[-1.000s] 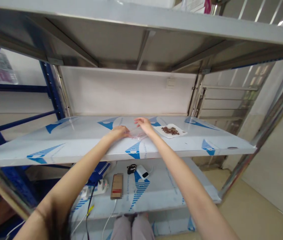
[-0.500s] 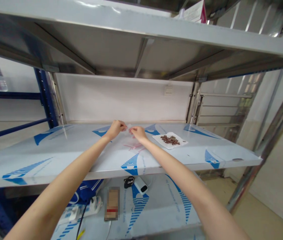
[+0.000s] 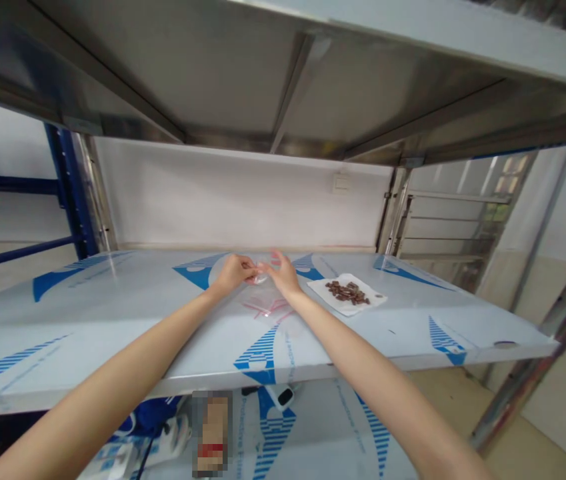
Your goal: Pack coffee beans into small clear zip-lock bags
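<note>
Evidently, the 2 hands nearly meet over the shelf (image 3: 127,320): the left hand (image 3: 235,272) pinches a small clear bag (image 3: 260,279); whether the right hand (image 3: 287,275) grips it, I cannot tell, its fingers more spread than before. Loose clear bags (image 3: 267,303) lie just below, brown pieces (image 3: 347,292) on white paper (image 3: 347,309) to the right. "Protective Film" marks the lower shelf (image 3: 320,427).

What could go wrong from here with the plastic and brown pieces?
The clear plastic at the left hand looks thin and might slip or crumple. The red-striped plastic lies close to both wrists, which could drag it. The brown pieces sit loose on the white sheet; the right forearm could scatter them.
</note>
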Demonstrator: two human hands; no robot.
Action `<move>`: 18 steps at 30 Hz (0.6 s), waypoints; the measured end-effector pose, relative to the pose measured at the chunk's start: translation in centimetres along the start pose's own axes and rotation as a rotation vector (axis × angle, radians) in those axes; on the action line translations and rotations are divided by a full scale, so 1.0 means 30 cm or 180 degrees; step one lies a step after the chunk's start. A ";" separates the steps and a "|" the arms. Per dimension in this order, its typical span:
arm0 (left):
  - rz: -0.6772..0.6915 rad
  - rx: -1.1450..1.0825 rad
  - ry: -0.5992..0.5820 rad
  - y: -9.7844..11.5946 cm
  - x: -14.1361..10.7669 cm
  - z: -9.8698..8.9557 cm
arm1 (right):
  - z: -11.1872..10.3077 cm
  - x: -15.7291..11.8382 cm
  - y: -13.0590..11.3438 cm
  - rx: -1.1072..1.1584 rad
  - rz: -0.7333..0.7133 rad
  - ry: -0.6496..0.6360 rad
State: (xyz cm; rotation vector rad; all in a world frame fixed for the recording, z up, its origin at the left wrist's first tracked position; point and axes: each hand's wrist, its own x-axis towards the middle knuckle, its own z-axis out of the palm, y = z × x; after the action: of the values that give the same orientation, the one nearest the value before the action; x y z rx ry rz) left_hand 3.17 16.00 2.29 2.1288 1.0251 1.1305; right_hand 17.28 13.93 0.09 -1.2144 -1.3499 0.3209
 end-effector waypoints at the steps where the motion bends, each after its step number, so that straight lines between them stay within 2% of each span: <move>1: -0.0025 -0.0034 0.0038 -0.001 0.000 0.000 | -0.005 -0.001 -0.007 -0.0114 -0.0029 0.0239; 3: -0.0025 -0.0064 0.0117 -0.004 -0.001 -0.003 | -0.015 -0.003 -0.020 -0.0282 -0.0060 0.0351; 7: 0.0045 0.0119 0.0178 -0.008 -0.006 -0.004 | -0.019 -0.013 -0.043 -0.0201 -0.0094 -0.0409; 9: 0.0086 0.0304 0.0118 -0.008 -0.010 -0.001 | -0.016 -0.019 -0.049 -0.0096 -0.0045 -0.0642; 15: 0.0355 0.0782 0.0141 -0.004 -0.019 0.010 | -0.026 -0.021 -0.049 -0.0103 0.0092 -0.0770; 18: 0.0410 0.0683 0.0044 0.004 -0.023 0.013 | -0.036 -0.011 -0.049 -0.0052 0.0184 -0.0741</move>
State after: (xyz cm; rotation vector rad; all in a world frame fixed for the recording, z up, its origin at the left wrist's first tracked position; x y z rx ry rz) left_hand 3.29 15.34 1.87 2.3886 1.0708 1.1401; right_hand 17.45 12.54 1.32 -1.2605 -1.5206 0.5055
